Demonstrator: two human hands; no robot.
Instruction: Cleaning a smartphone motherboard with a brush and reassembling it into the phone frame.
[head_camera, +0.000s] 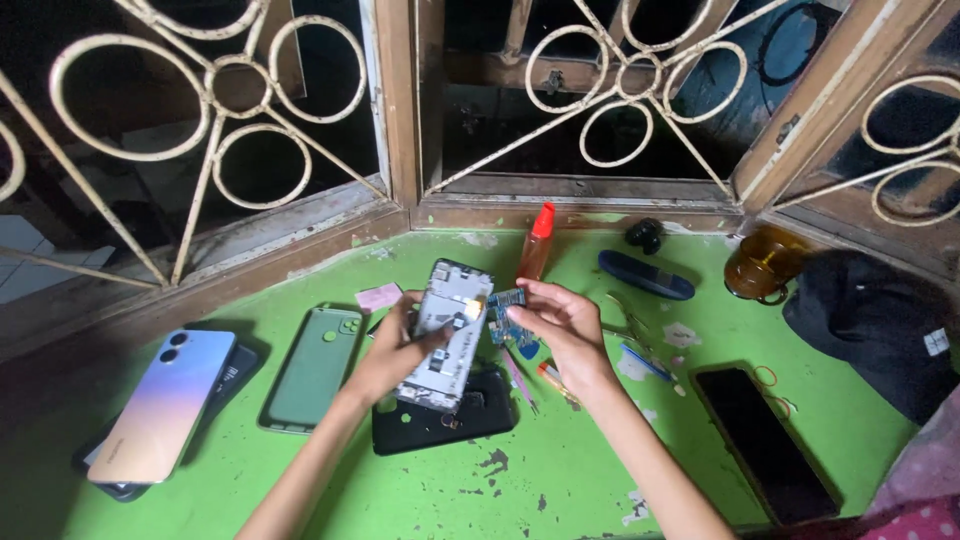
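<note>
My left hand grips the opened grey phone frame with bare metal innards, tilted above the black back cover on the green painted counter. My right hand pinches a small blue circuit board against the frame's edge. I judge the board could slip or a connector could bend if my pinch twists, since both are held in mid-air.
</note>
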